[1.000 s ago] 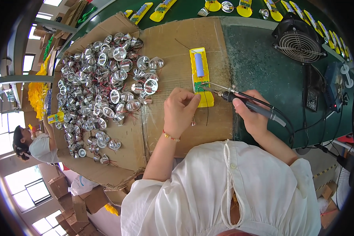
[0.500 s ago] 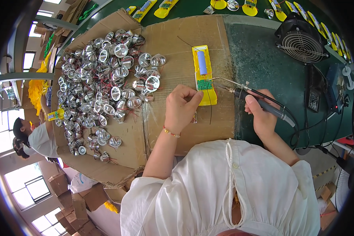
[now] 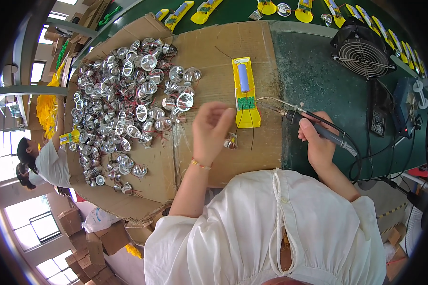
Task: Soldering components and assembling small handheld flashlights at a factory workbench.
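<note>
A yellow plastic casing [image 3: 254, 118] lies lengthwise on the cardboard, with a blue-purple cylindrical battery [image 3: 243, 78] and a small green circuit board [image 3: 246, 103] in it. Dark thin wires trail from the board. My right hand [image 3: 317, 137] grips a soldering iron [image 3: 321, 130], a thin metal tube running along it; the tip end is beside the board's right edge. Left of the casing, my left hand [image 3: 211, 130] is raised, thumb apart from its loosely bent fingers, with nothing visible in it. A small silver reflector [image 3: 231, 141] lies beside that hand.
A cardboard box [image 3: 128, 204] at left holds many silver reflectors with wires. A black fan [image 3: 364, 54] stands at back right, near a blue soldering station [image 3: 404, 109]. More yellow casings [image 3: 207, 10] line the far edge. Another person [image 3: 50, 164] is at far left.
My left hand has drawn back left from the circuit board, its thumb and fingers parting, uncovering wires and the small reflector. The soldering iron has shifted only slightly right and down.
</note>
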`<action>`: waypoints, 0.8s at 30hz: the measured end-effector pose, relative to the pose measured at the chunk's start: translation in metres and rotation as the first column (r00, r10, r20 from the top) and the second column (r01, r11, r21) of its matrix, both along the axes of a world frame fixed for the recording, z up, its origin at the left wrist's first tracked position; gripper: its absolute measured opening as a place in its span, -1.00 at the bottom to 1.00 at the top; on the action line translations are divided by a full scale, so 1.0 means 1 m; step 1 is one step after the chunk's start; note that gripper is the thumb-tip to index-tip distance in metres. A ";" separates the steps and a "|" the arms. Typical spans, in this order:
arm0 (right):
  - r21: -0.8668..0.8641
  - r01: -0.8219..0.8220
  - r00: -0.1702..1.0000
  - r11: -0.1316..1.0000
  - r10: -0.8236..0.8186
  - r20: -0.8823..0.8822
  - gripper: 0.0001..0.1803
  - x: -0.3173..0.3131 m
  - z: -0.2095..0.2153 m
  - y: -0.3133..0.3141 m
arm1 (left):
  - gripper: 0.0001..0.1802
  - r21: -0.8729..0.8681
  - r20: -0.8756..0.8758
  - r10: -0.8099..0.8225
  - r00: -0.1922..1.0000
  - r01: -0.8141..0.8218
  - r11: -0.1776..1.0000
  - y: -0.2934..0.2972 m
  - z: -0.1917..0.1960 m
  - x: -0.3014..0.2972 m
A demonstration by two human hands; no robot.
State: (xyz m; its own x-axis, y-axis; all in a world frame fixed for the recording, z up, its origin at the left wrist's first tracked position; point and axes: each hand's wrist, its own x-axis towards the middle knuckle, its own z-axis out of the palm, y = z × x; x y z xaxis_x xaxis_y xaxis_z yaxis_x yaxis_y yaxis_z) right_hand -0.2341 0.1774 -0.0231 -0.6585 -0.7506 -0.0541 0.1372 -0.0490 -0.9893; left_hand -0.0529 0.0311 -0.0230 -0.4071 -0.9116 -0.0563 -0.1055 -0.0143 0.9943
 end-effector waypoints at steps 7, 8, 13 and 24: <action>0.007 -0.017 0.999 1.000 0.017 0.029 -0.82 -0.003 -0.001 0.003 | -0.86 -0.170 0.152 -0.290 0.945 0.314 0.934 0.013 0.006 0.045; -0.002 -0.018 0.999 1.000 0.019 0.036 -0.82 -0.002 -0.001 0.003 | -0.86 -0.169 0.154 -0.284 0.946 0.309 0.936 0.016 0.002 0.040; 0.024 -0.033 0.998 0.999 0.034 -0.056 -0.83 0.001 0.000 0.001 | -0.89 -0.207 0.188 -0.108 0.976 0.146 0.967 0.007 -0.008 0.007; 0.056 -0.045 0.983 0.997 0.054 -0.174 -0.85 0.008 -0.003 -0.007 | -0.89 -0.235 0.436 -0.117 0.892 0.239 0.942 -0.001 0.004 -0.015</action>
